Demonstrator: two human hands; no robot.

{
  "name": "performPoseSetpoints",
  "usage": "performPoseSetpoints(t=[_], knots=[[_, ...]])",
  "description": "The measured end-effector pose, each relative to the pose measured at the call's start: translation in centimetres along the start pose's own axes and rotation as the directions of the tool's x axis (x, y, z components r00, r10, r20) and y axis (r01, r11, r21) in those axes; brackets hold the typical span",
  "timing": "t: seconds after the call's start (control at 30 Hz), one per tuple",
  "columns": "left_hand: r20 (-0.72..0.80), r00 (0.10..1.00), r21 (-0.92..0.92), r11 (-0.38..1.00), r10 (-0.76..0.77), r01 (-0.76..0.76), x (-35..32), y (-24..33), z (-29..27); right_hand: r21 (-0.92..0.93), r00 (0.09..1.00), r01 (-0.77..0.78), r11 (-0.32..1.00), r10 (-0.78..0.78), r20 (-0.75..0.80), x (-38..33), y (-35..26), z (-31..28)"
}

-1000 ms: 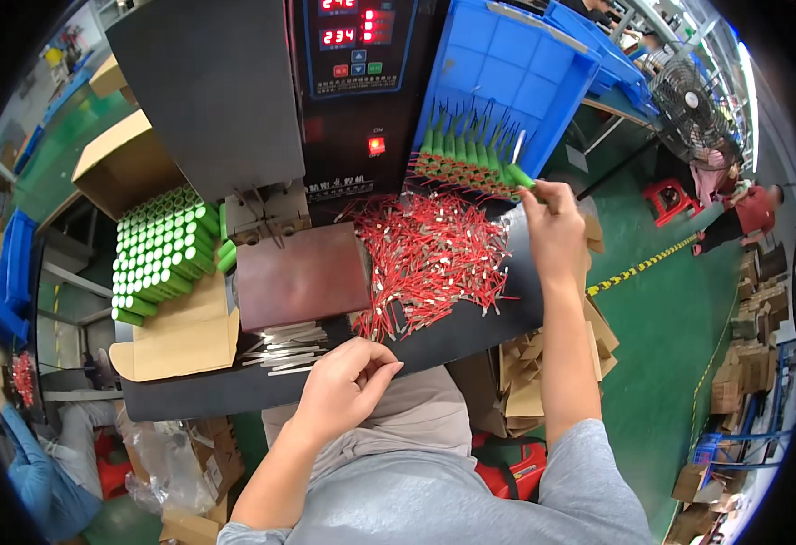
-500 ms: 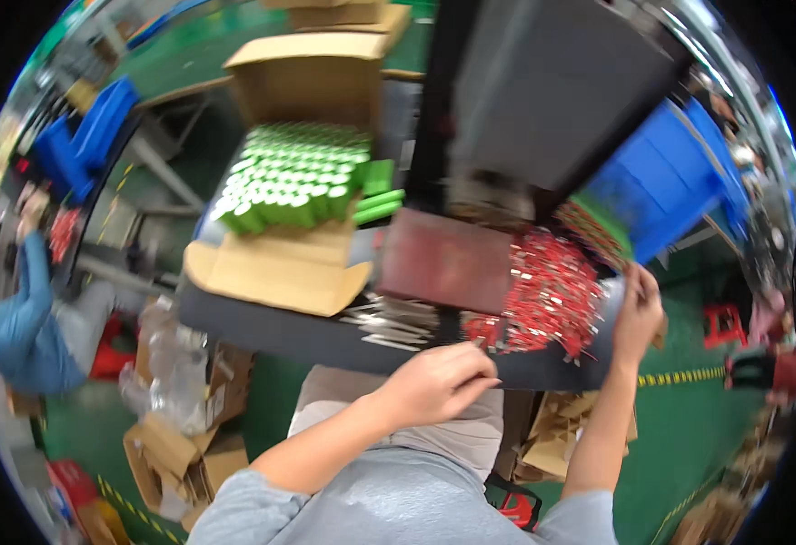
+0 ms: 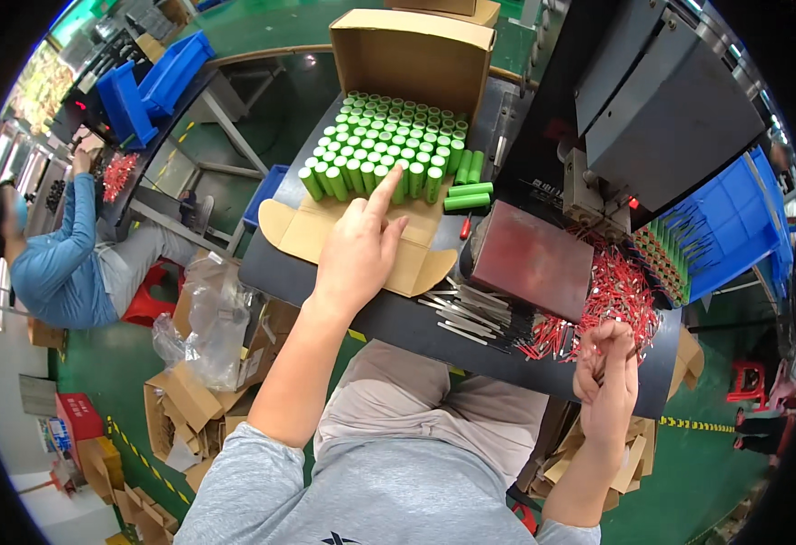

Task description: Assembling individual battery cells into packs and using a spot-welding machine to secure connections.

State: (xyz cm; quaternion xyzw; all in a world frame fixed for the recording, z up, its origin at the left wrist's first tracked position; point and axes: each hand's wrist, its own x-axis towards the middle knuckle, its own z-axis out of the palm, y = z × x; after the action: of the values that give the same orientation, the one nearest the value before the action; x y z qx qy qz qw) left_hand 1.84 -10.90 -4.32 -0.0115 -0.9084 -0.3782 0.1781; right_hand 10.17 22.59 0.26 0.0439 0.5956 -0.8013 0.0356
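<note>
My left hand (image 3: 359, 245) reaches over the front flap of an open cardboard box (image 3: 398, 45). Its index finger is stretched out and the thumb stands apart, with nothing held. The fingertip is at the front row of green cylindrical battery cells (image 3: 380, 145) standing upright in the box; whether it touches one I cannot tell. My right hand (image 3: 607, 368) is closed, fingers curled together, just in front of a heap of red leads with metal ends (image 3: 621, 286). What its fingers pinch, if anything, is hidden. Beside the heap lies a dark red block (image 3: 532, 263).
Metal strips (image 3: 466, 309) lie near the table's front edge. A grey machine (image 3: 661, 100) stands over the block. Loose green cells (image 3: 468, 194) rest right of the box. Assembled cells with leads stand before a blue bin (image 3: 730, 227). A co-worker (image 3: 71, 254) sits at left.
My left hand has moved from the table's front edge up to the cells, its index finger now extended. My right hand has come back from the assembled cells to the near side of the red leads.
</note>
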Motion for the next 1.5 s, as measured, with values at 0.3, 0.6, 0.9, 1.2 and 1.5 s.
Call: performPoseSetpoints(t=[0.3,0.6,0.9,1.2,1.5], knots=[[-0.072,0.997,-0.025,0.999,0.025,-0.027,1.1,-0.7,-0.3,-0.070,0.997,0.073,0.995,-0.072,0.020,2.2,-0.6,3.4],[-0.006,1.000,-0.478,0.879,-0.012,0.008,0.7,5.8,-1.0,-0.162,0.996,0.050,0.985,-0.061,-0.065,4.4,-1.4,2.9],[0.203,0.952,-0.516,0.852,0.228,-0.094,1.1,11.2,3.0,-0.074,0.999,-0.044,0.996,0.044,-0.002,6.8,-2.2,3.6],[0.186,0.939,-0.531,0.834,0.290,-0.152,1.7,11.6,5.3,-0.031,0.998,-0.009,0.999,0.011,0.054,9.1,-2.4,4.5],[0.143,0.917,-0.459,0.846,0.372,-0.271,2.1,10.9,5.9,-0.069,0.997,0.029,0.997,-0.024,0.073,10.0,-2.1,4.8]])
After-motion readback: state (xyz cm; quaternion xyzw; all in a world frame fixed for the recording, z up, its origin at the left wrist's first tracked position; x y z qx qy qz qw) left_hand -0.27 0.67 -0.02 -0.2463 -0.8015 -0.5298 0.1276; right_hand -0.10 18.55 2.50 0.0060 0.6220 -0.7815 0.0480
